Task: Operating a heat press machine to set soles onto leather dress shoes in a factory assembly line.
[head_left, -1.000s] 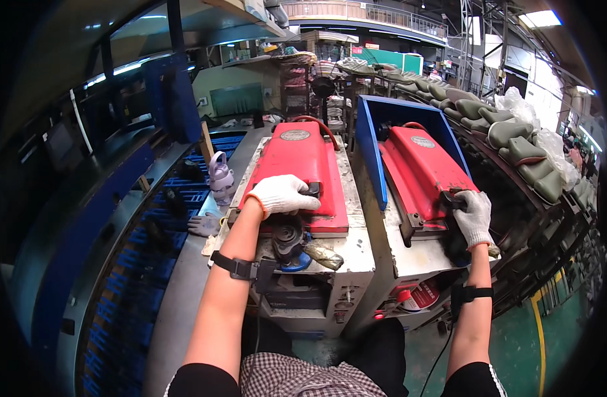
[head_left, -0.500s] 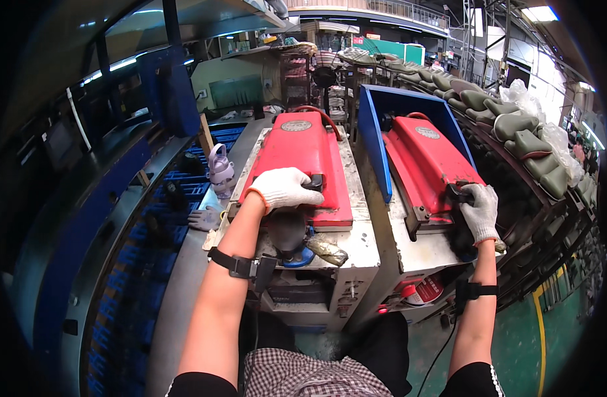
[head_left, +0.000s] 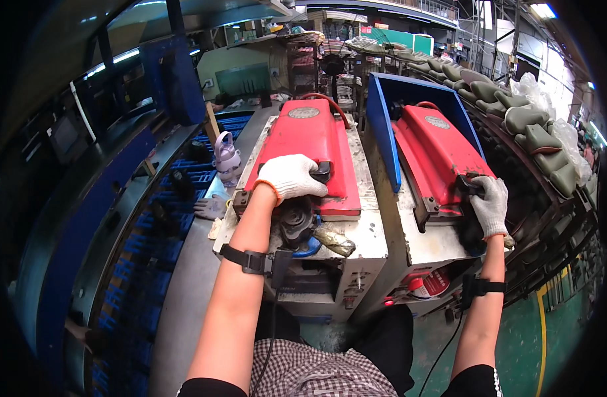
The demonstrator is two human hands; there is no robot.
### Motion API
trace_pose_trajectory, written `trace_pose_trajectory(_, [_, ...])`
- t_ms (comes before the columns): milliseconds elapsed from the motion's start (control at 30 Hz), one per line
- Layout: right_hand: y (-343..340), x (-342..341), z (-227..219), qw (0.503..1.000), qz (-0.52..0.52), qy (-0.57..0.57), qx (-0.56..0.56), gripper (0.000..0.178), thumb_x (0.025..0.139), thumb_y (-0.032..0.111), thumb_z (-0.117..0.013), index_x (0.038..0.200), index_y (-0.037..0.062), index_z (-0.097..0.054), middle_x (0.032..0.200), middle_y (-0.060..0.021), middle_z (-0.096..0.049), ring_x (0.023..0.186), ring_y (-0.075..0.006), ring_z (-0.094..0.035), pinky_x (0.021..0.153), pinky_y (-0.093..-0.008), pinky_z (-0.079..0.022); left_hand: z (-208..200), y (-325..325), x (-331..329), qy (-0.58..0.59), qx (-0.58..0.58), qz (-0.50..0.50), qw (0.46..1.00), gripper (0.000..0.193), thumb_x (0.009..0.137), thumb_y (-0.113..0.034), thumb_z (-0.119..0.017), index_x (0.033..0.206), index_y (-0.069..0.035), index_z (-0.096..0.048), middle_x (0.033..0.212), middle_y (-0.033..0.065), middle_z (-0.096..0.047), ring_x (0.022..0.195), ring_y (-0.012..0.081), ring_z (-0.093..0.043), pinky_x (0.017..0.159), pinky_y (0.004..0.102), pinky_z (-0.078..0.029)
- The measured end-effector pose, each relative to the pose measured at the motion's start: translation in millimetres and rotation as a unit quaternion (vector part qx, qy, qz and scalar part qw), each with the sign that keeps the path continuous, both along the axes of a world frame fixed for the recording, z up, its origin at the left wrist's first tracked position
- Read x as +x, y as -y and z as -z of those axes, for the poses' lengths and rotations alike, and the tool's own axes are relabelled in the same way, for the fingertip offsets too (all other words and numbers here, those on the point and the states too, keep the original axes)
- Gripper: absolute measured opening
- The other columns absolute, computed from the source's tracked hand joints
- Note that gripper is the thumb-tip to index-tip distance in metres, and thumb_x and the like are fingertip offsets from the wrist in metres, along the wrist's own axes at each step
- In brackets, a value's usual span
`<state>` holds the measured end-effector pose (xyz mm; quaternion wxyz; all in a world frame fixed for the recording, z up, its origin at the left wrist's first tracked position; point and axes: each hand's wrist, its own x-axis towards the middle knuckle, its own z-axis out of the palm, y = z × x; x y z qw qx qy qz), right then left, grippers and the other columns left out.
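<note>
Your left grip (head_left: 289, 177) holds a black handle (head_left: 323, 172) mid-frame; your right grip (head_left: 491, 202) holds a second handle (head_left: 467, 184), right of centre.

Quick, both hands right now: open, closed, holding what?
Left hand: closed on the left black handle, on the left red cover.
Right hand: closed on the right black handle, on the right red cover.
</note>
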<state>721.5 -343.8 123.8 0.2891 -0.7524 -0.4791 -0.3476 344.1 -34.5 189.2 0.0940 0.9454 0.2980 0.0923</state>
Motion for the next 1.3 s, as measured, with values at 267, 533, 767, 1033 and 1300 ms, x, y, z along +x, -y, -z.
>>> trace_pose_trajectory(267, [2, 3, 0, 1.000, 0.005, 0.019, -0.003, 0.032, 0.067, 0.005, -0.074, 0.098, 0.0126, -0.070, 0.094, -0.0060, -0.070, 0.101, -0.0326, -0.064, 0.111, -0.0484, -0.044, 0, 4, 2, -0.011, 0.010, -0.019, 1.000, 0.051, 0.070, -0.051, -0.076, 0.101, -0.011, -0.079, 0.096, 0.0177, -0.075, 0.092, 0.0351, -0.073, 0.085, 0.0419, -0.056])
trace_pose_trajectory(533, [2, 2, -1, 0.999, 0.012, -0.030, -0.025, 0.036, 0.068, 0.004, -0.072, 0.103, 0.0118, -0.071, 0.104, -0.0071, -0.073, 0.105, -0.0341, -0.065, 0.114, -0.0466, -0.042, 0, 5, 1, -0.009, 0.015, -0.026, 0.999, 0.051, 0.071, -0.051, -0.076, 0.103, -0.011, -0.079, 0.097, 0.0176, -0.076, 0.094, 0.0351, -0.073, 0.087, 0.0421, -0.056])
trace_pose_trajectory(767, [3, 6, 2, 0.999, 0.013, -0.022, -0.030, 0.035, 0.070, 0.004, -0.072, 0.105, 0.0124, -0.071, 0.106, -0.0075, -0.074, 0.110, -0.0339, -0.065, 0.117, -0.0466, -0.039, 3, 1, 1, -0.007, 0.018, -0.020, 1.000, 0.051, 0.071, -0.051, -0.075, 0.103, -0.012, -0.080, 0.097, 0.0174, -0.076, 0.094, 0.0354, -0.073, 0.086, 0.0423, -0.056])
trace_pose_trajectory(1033, [-25, -62, 14, 0.995, -0.021, -0.035, 0.093, 0.034, 0.080, 0.001, -0.069, 0.113, 0.0066, -0.070, 0.116, -0.0120, -0.067, 0.114, -0.0314, -0.061, 0.106, -0.0426, -0.046, 4, -4, 5, -0.024, 0.011, 0.001, 1.000, 0.053, 0.072, -0.053, -0.074, 0.102, -0.010, -0.080, 0.093, 0.0166, -0.076, 0.089, 0.0337, -0.073, 0.083, 0.0405, -0.056])
trace_pose_trajectory(1300, [-121, -246, 26, 0.680, -0.406, -0.592, -0.149, 0.056, 0.107, 0.029, -0.054, 0.157, 0.0065, -0.044, 0.099, -0.0093, -0.070, 0.086, -0.0135, -0.064, 0.074, -0.0295, -0.052, -4, -5, 2, -0.026, -0.018, 0.031, 0.999, 0.057, 0.076, -0.057, -0.074, 0.106, -0.009, -0.080, 0.098, 0.0174, -0.077, 0.094, 0.0325, -0.074, 0.088, 0.0398, -0.055])
